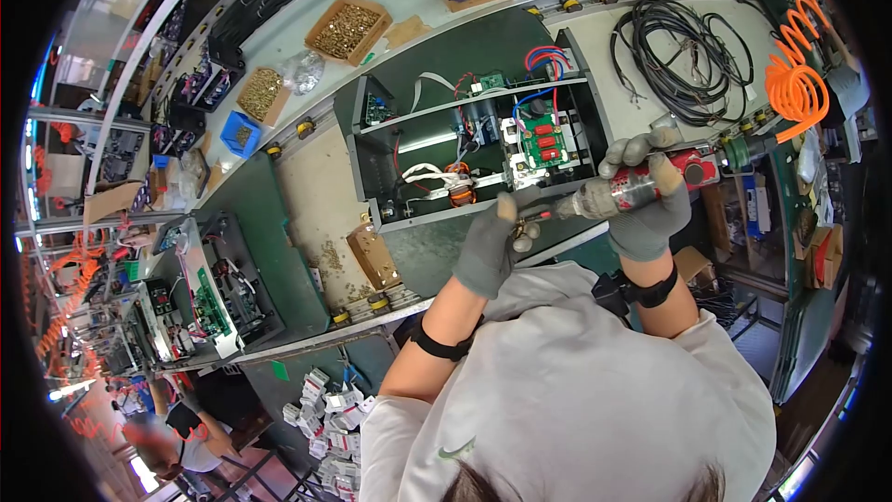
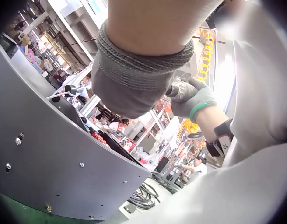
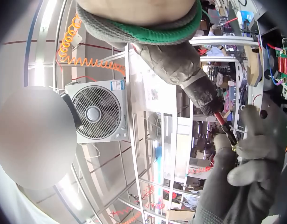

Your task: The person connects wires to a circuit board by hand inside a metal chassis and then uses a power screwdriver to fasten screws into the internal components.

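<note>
The right hand [image 1: 648,209], in a grey glove, grips a red power driver [image 1: 689,168] whose tape-wrapped front points left. The left hand [image 1: 491,246], also gloved, has its fingers curled at the driver's bit. In the right wrist view the left hand [image 3: 248,172] pinches a small brass-coloured screw [image 3: 234,148] at the tip of the bit [image 3: 222,120]. Just beyond the hands lies an open metal chassis [image 1: 427,221] with a green circuit board [image 1: 542,144] and wiring. The left wrist view shows the chassis side [image 2: 64,154] close to the left hand [image 2: 129,84].
Black cable coils [image 1: 650,65] lie right of the chassis, under an orange coiled hose [image 1: 797,93]. Boxes of screws [image 1: 348,30] and a blue bin [image 1: 241,134] stand along the far side. A second chassis [image 1: 243,293] is at left, a person [image 1: 200,451] at lower left.
</note>
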`<act>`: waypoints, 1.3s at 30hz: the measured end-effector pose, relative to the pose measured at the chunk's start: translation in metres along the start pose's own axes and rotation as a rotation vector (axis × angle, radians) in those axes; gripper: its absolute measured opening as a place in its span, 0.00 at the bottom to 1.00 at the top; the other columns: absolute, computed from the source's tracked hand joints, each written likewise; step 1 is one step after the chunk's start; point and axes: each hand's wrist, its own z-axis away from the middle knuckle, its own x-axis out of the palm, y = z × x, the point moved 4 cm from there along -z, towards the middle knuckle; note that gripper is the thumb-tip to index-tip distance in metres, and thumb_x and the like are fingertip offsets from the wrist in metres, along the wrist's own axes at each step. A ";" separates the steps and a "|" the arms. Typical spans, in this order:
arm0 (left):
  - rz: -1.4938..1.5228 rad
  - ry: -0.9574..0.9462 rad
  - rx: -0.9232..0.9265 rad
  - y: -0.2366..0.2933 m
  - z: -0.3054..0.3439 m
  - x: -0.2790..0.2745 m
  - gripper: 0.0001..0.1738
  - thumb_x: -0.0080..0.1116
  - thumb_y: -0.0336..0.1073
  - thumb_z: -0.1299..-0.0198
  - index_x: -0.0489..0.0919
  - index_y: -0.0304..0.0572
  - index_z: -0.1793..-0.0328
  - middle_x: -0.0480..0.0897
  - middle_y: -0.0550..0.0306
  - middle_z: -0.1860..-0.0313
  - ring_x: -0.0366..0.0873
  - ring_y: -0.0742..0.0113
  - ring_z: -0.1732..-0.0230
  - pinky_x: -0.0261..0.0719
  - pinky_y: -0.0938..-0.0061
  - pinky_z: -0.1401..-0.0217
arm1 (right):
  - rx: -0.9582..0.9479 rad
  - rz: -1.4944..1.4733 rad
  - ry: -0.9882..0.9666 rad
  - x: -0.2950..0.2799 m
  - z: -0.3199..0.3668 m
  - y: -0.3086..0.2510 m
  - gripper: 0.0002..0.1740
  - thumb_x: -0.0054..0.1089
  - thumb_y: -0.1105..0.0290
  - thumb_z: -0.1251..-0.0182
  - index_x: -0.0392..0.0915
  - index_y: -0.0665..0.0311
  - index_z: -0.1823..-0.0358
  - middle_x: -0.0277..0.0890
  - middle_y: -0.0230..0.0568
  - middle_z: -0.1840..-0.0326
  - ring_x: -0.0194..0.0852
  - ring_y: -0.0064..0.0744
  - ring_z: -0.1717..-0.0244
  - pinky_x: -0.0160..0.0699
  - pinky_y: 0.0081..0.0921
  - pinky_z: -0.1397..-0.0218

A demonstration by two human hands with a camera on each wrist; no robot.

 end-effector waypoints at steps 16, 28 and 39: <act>-1.857 0.742 0.541 0.066 -0.064 -0.009 0.19 0.59 0.48 0.45 0.77 0.55 0.48 0.82 0.53 0.71 0.82 0.52 0.65 0.76 0.60 0.64 | -0.060 0.046 0.158 -0.022 0.010 -0.011 0.12 0.50 0.72 0.39 0.68 0.66 0.55 0.73 0.43 0.69 0.74 0.39 0.67 0.75 0.34 0.63; -1.744 0.723 0.913 0.095 -0.061 -0.038 0.27 0.68 0.36 0.55 0.72 0.44 0.46 0.79 0.52 0.59 0.77 0.53 0.54 0.73 0.60 0.52 | -0.032 0.184 0.256 -0.041 0.013 -0.017 0.13 0.50 0.72 0.40 0.67 0.69 0.54 0.75 0.46 0.70 0.75 0.39 0.69 0.75 0.33 0.63; -1.768 0.842 0.562 0.115 -0.060 -0.047 0.33 0.63 0.34 0.54 0.65 0.43 0.39 0.78 0.43 0.57 0.76 0.45 0.53 0.74 0.56 0.50 | 0.018 0.203 0.295 -0.055 0.013 -0.009 0.14 0.52 0.72 0.42 0.69 0.70 0.54 0.75 0.48 0.69 0.75 0.40 0.68 0.75 0.34 0.62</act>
